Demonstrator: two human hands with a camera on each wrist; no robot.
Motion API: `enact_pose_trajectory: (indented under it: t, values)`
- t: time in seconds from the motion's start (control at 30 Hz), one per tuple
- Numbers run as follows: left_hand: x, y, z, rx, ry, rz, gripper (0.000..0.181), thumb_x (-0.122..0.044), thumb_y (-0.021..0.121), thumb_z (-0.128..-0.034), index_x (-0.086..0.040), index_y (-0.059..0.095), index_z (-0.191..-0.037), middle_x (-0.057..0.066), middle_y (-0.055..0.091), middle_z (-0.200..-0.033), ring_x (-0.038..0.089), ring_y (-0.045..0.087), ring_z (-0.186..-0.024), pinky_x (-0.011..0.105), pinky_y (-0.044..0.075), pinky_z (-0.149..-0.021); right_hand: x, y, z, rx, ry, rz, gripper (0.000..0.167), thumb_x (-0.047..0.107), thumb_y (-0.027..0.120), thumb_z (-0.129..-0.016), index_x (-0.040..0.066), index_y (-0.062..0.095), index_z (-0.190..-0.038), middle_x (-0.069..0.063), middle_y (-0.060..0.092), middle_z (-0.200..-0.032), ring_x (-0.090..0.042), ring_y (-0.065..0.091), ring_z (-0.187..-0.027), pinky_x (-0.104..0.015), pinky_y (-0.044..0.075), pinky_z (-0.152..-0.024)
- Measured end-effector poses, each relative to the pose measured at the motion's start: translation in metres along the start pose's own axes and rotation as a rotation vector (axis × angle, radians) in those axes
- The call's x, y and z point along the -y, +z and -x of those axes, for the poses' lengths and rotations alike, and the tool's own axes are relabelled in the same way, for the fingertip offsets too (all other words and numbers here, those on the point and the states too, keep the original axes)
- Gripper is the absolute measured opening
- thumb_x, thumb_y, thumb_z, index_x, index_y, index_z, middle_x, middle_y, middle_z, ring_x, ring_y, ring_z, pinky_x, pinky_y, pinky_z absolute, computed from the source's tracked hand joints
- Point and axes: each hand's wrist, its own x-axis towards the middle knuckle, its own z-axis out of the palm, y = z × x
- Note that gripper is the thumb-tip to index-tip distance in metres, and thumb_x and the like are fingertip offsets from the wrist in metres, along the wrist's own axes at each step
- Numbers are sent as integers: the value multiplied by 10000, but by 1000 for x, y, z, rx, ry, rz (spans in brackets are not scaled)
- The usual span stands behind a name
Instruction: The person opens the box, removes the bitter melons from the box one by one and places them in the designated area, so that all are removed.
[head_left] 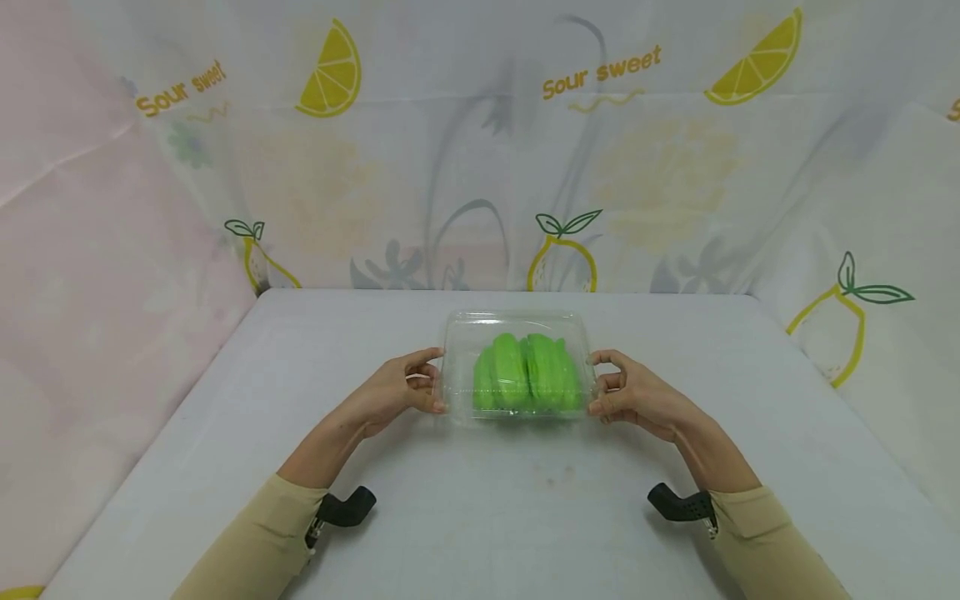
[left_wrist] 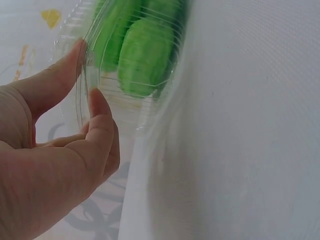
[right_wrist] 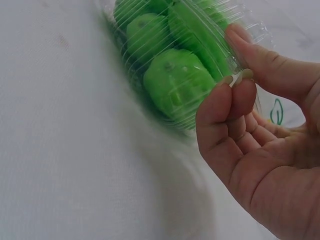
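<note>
A clear plastic clamshell box (head_left: 459, 367) lies in the middle of the table in the head view, its lid down. Inside are several bright green, rounded, elongated pieces (head_left: 510, 371) that look like vegetables or fruit; their exact kind is unclear. My left hand (head_left: 401, 385) pinches the box's left rim between thumb and fingers. On the opposite side, my right hand (head_left: 637, 396) pinches the right rim, thumb (right_wrist: 270, 65) on one face and curled fingers (right_wrist: 217, 107) on the other. Whether the box's base touches the table I cannot tell.
The white-covered table (head_left: 510, 517) spreads around the box. Behind it hangs a lemon-patterned cloth (head_left: 465, 167), which also runs along both sides. Black wrist-camera mounts (head_left: 348, 507) stick out from the tan sleeves (head_left: 255, 537).
</note>
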Motion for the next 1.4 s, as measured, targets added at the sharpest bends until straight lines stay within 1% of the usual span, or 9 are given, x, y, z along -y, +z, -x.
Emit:
enact_pose_trajectory:
  t: [0.17,0.37,0.57,0.7,0.87,0.97,1.17,1.3,1.4]
  values:
    - [0,0,0,-4,5,16,930,87,784,-748,-47,310,-1537,112,443,-1206,160,487,-1001,182,524,-790,0,1,-1,0,-9,5,678,-3,710,-865,33,239,-1351,-1,515,-782,-140,548,-670,-315,514,-645]
    - [1,0,1,-9,7,14,941,81,795,-740,-48,311,-1537,101,440,-1174,160,478,-971,180,508,-771,0,1,-1,-14,-11,-1,624,-9,708,-864,17,282,-1318,10,524,-785,-128,564,-687,-307,512,-650]
    - [1,1,0,-13,6,19,930,84,788,-741,-60,322,-1534,82,436,-1148,161,466,-967,187,504,-749,0,2,-1,-50,12,7,574,-5,712,-858,-14,333,-1288,25,544,-788,-112,617,-725,-293,531,-663]
    - [1,2,-2,-22,3,22,927,88,789,-735,-73,337,-1528,70,441,-1145,155,471,-967,186,503,-748,3,2,1,-64,19,18,565,7,718,-857,-39,352,-1285,29,553,-785,-103,618,-709,-287,544,-660]
    - [0,1,-2,-21,7,23,917,88,785,-745,-48,328,-1528,80,442,-1146,151,472,-965,183,517,-749,5,2,2,-81,26,24,590,16,724,-855,-80,363,-1311,20,566,-825,-98,633,-711,-284,571,-678]
    - [0,2,-1,-19,7,28,908,99,772,-752,-37,322,-1529,89,440,-1145,156,471,-967,190,541,-757,6,3,2,-97,31,25,581,21,727,-851,-96,380,-1302,10,574,-857,-101,647,-722,-285,587,-691]
    - [1,1,-1,-16,7,19,899,96,768,-766,-31,315,-1531,101,446,-1145,163,475,-968,200,557,-763,8,4,3,-131,54,41,453,30,734,-850,-85,454,-1188,4,574,-851,-113,659,-729,-296,602,-709]
    - [-1,1,0,-9,11,17,898,87,768,-771,-34,310,-1534,102,448,-1143,166,474,-965,203,555,-761,10,5,4,-139,68,46,432,39,738,-852,-71,468,-1171,8,578,-839,-136,678,-757,-306,608,-728]
    - [-1,1,1,-1,14,18,902,79,768,-774,-34,303,-1537,102,446,-1141,167,472,-963,204,550,-758,10,5,5,-141,73,47,384,45,742,-853,-49,491,-1129,16,583,-814,-142,687,-771,-306,609,-735]
